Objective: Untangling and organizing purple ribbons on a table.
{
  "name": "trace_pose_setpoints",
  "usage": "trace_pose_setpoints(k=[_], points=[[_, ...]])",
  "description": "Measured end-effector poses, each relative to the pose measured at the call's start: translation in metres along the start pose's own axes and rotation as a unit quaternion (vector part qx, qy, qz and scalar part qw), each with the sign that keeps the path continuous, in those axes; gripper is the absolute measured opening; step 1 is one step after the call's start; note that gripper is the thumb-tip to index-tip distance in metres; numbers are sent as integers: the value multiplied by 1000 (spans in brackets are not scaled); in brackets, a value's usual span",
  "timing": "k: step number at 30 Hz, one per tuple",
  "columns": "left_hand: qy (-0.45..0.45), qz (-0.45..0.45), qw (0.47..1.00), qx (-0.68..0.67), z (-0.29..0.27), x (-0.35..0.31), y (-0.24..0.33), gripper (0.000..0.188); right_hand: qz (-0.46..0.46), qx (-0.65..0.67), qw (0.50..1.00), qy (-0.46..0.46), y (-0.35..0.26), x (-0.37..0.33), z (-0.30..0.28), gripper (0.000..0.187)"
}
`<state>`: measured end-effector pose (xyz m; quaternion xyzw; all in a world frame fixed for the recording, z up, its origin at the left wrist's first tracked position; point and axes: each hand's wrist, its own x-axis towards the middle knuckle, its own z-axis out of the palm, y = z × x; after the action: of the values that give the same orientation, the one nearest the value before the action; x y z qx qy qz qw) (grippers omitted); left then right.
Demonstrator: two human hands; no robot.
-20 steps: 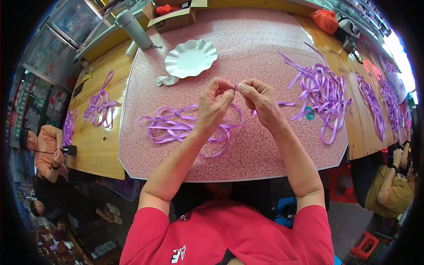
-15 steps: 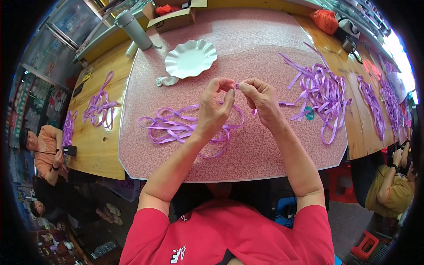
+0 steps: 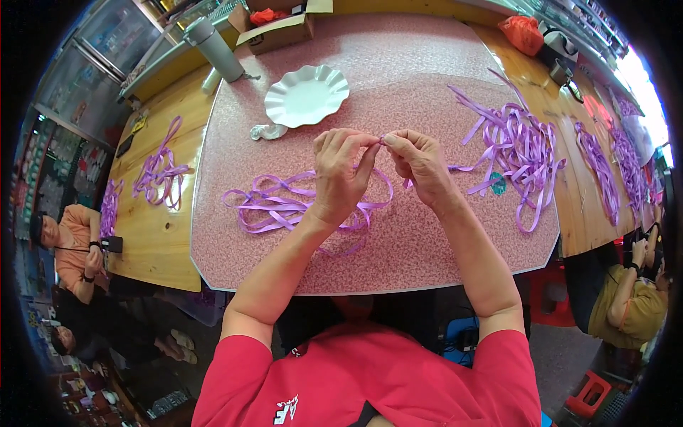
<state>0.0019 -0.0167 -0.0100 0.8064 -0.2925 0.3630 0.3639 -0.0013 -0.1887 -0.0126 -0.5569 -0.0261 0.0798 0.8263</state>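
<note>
Both hands meet above the middle of the pink speckled table, pinching a small bit of purple ribbon (image 3: 382,140) between them. The thumb and fingertips of my left hand (image 3: 343,171) are pressed together at its left side. My right hand (image 3: 420,160) grips it from the right, fingers curled in. Under and left of my left hand, loops of purple ribbon (image 3: 274,206) lie on the table, partly hidden by that hand and forearm. To the right of my right hand sits a large tangled heap of purple ribbon (image 3: 523,149).
Beyond my hands stand a white scalloped plate (image 3: 307,96), a crumpled white wad (image 3: 268,132), a grey tumbler (image 3: 215,50) and a cardboard box (image 3: 277,35). A teal round piece (image 3: 499,183) lies by the heap. More ribbon (image 3: 162,171) is on the left wooden table. People sit at both sides.
My left fingers have closed in on the ribbon bit, where before they were spread more apart. My right hand has stayed nearly in place.
</note>
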Motion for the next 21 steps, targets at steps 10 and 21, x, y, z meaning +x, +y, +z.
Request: trace_pose_setpoints(k=[10, 21], points=[[-51, -124, 980, -148, -3, -5, -9, 10, -53, -191, 980, 16, -5, -2, 7, 15], [-85, -158, 969, -167, -7, -18, -13, 11, -157, -334, 929, 18, 7, -10, 6, 16]])
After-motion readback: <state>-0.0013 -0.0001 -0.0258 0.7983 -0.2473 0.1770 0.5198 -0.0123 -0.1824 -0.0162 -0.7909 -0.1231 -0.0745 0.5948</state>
